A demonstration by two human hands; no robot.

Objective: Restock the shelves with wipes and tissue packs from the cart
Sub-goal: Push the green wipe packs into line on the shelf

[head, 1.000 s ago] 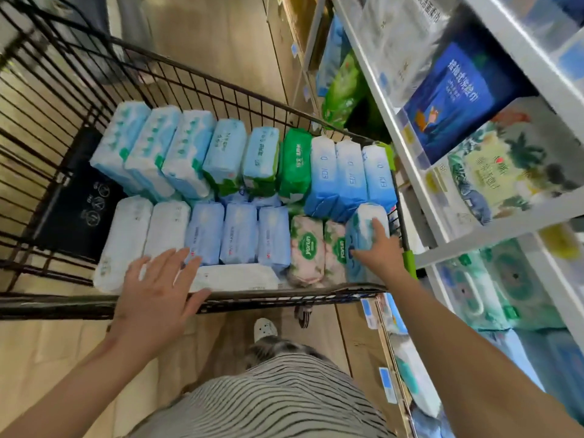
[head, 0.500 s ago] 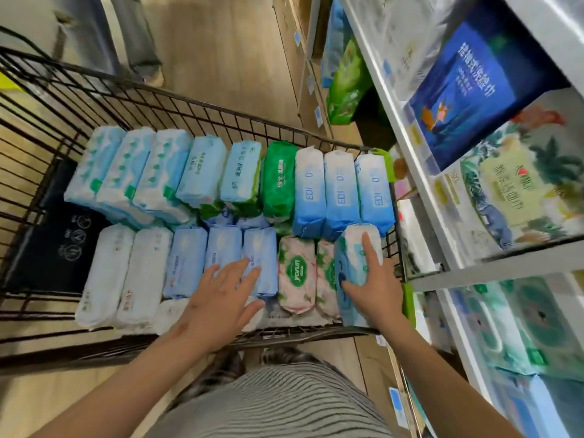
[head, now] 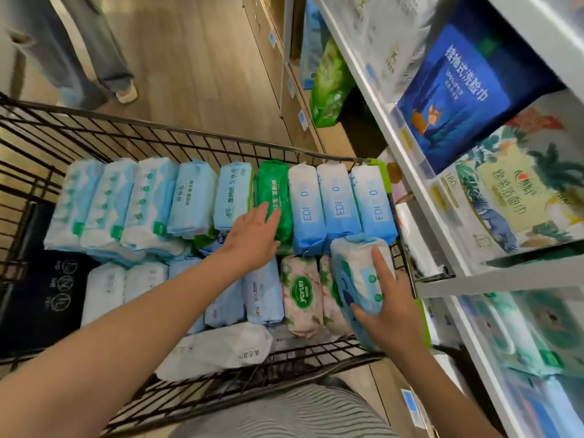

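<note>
Right hand (head: 390, 317) grips blue-white wipes pack (head: 354, 273), tilted above cart (head: 202, 135) corner nearest shelf (head: 493, 279), likely for shelving. Left hand (head: 252, 240) flat, fingers straight on green pack (head: 273, 191) ahead, probably steadying row.

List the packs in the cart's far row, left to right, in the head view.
Three white packs with green dots, two pale blue packs, one bright green pack, three blue-and-white EDI packs.

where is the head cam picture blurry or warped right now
Head view: the wide-angle lens slants the shelf edge and bows the cart rim; the left hand over the green pack and the right hand gripping the blue-green pack look slightly motion-smeared; the EDI packs read clearly; the lower-right shelf packs are soft.
</note>
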